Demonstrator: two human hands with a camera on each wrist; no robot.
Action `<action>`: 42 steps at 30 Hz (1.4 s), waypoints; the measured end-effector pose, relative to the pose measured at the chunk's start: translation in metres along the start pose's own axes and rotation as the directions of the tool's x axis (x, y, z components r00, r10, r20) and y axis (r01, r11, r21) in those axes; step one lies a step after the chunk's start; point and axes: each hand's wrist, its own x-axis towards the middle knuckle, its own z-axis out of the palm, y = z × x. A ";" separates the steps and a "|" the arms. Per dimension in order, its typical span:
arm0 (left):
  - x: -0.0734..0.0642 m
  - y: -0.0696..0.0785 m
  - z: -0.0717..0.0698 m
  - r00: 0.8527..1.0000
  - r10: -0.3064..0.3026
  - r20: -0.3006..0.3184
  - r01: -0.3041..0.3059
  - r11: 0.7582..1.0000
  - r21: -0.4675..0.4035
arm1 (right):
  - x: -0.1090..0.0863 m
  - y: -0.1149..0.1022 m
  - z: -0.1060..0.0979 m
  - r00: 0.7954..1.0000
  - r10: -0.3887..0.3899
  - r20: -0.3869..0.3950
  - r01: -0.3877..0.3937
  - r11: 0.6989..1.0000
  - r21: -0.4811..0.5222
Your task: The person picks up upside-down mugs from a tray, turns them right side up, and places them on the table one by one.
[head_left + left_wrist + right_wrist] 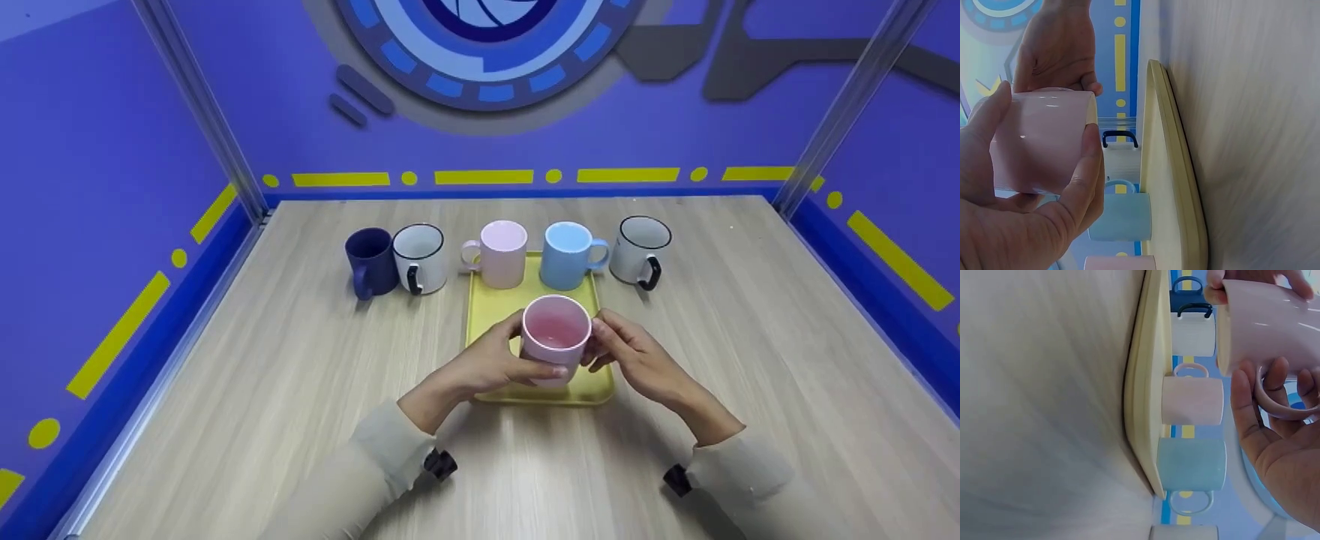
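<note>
A pink mug is held up over the front of a yellow tray, its mouth tilted towards the head camera. My left hand grips its body, thumb on the near side and fingers round the other, as the left wrist view shows. At the mug's right side, my right hand holds the handle, with a finger through the loop. A second pink mug stands upright at the tray's back, handle to the left. Beside it is a light blue mug, handle to the right.
Left of the tray stand a navy mug and a white mug with black rim and handle, side by side. Another black-rimmed white mug stands to the right. Blue panels border the wooden table.
</note>
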 end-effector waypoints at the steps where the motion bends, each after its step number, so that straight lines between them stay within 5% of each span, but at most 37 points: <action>1: 0.000 0.000 0.000 1.000 0.005 -0.002 -0.005 1.000 0.021 | 0.000 0.000 0.000 1.000 -0.004 -0.005 0.004 1.000 0.010; 10: -0.005 0.000 -0.011 0.998 0.054 0.010 -0.055 0.977 0.205 | -0.003 -0.001 0.003 0.999 -0.022 -0.028 0.024 0.998 0.059; 15: -0.009 -0.002 -0.023 0.998 0.020 -0.051 -0.004 0.956 0.294 | -0.004 0.001 0.000 0.999 -0.020 -0.041 0.022 0.998 0.062; 25: -0.016 -0.007 -0.052 0.968 0.001 -0.252 0.137 0.837 0.529 | -0.007 0.002 -0.008 0.998 -0.024 -0.060 0.028 0.998 0.057; 31: -0.015 -0.019 -0.063 0.957 0.008 -0.291 0.187 0.750 0.635 | -0.009 0.005 -0.012 0.997 -0.013 -0.071 0.017 0.998 0.054; 36: -0.015 -0.025 -0.066 0.950 -0.041 -0.309 0.239 0.731 0.639 | -0.012 0.008 -0.015 0.996 -0.001 -0.088 0.006 0.998 0.059; 42: -0.014 -0.028 -0.069 0.961 -0.091 -0.260 0.243 0.726 0.644 | -0.016 0.009 -0.023 0.991 0.017 -0.134 -0.009 0.998 0.058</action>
